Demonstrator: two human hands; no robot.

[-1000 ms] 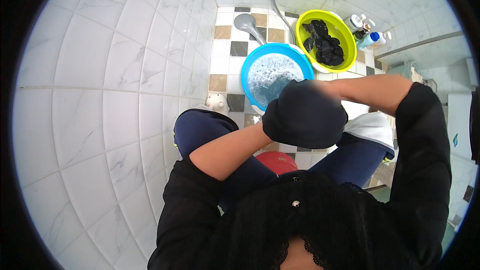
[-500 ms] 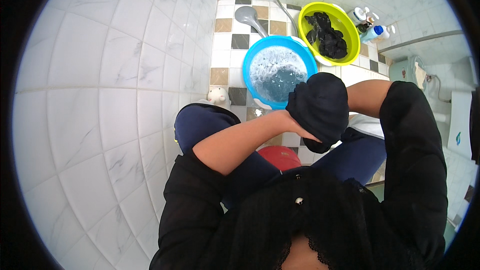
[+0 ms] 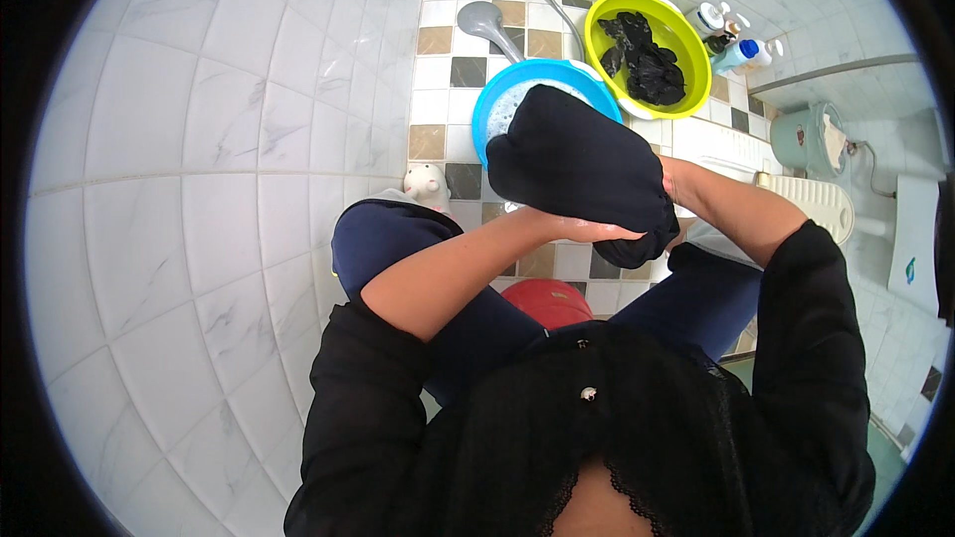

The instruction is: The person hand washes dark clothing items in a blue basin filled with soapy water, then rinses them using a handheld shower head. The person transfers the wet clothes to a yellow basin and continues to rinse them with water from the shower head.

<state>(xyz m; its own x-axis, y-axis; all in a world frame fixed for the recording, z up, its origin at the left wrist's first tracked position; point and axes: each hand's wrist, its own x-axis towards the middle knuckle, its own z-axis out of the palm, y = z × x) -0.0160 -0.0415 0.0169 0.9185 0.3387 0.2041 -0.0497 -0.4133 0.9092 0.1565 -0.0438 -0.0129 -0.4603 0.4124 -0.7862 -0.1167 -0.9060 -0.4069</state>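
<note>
One hold I can read: left hand (image 3: pixel 602 230) clasping the near edge of the dark cloth (image 3: pixel 587 156), while the closure of the right hand (image 3: pixel 672 179) is hidden and I can't tell it, so slack there could drop the raised cloth onto the tiles (image 3: pixel 537 261) short of the blue basin (image 3: pixel 547 71).

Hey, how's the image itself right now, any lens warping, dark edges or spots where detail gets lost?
Head view: grout lines on the tiled wall bow, and the corners go black; head view: lighting looks bright across the floor tiles; head view: the dark cloth shows few folds; head view: the left hand looks fairly sharp.
</note>
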